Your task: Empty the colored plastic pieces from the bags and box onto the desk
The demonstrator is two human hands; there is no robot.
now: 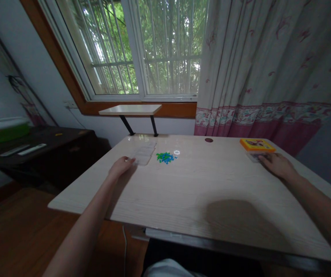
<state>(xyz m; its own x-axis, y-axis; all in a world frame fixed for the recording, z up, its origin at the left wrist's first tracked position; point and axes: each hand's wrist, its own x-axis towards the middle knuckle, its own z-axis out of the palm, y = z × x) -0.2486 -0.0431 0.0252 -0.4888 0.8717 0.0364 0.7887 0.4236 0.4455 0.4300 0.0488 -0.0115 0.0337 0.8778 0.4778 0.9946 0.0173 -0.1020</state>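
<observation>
Left hand (122, 166): from my remote seat I see its fingers at the near-left edge of a flat, clear plastic tray (145, 153); whether they pinch it, I cannot tell.
Right hand (276, 166): fingers at a flat, clear plastic container (252, 157), far right, by a yellow rectangular box (257, 145); clamped or merely resting, I cannot tell.
Small green and blue pieces (166, 157): loosely heaped on the pale wood-grain worktop (177, 192), just right of the tray.
Both-hands step: I judge it to be positioning the clear plastic parts.
Next move: calls for steady, level handling, I'd say.
Far side: white raised shelf (130, 110) on the left, round brown disc (209, 140) further right.
In the way: the heap; sliding the tray right could scatter it.
</observation>
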